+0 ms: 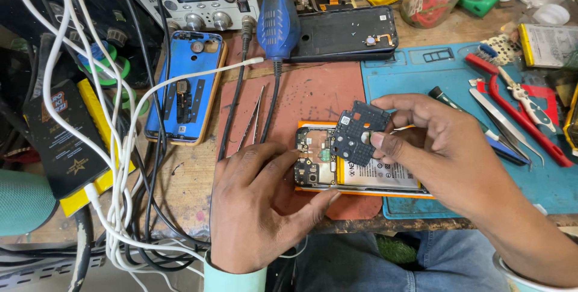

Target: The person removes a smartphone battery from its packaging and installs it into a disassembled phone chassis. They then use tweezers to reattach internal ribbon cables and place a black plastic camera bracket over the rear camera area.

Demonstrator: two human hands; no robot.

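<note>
My right hand (433,147) had a dark plastic cover plate (359,132) pinched between thumb and fingers, lifted just above the opened phone (355,171). My left hand (265,208) lay loosely open, fingertips steadying the phone's left end on the red mat (301,96), tweezers (253,117) nearby on the surface.

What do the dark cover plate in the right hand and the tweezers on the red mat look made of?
Cover plate: likely moulded plastic, matte black, thin with many cut-outs, pinched by the right hand. Tweezers: apparently bare metal, silvery and shiny, slim tapered points, lying on the red mat.
</note>
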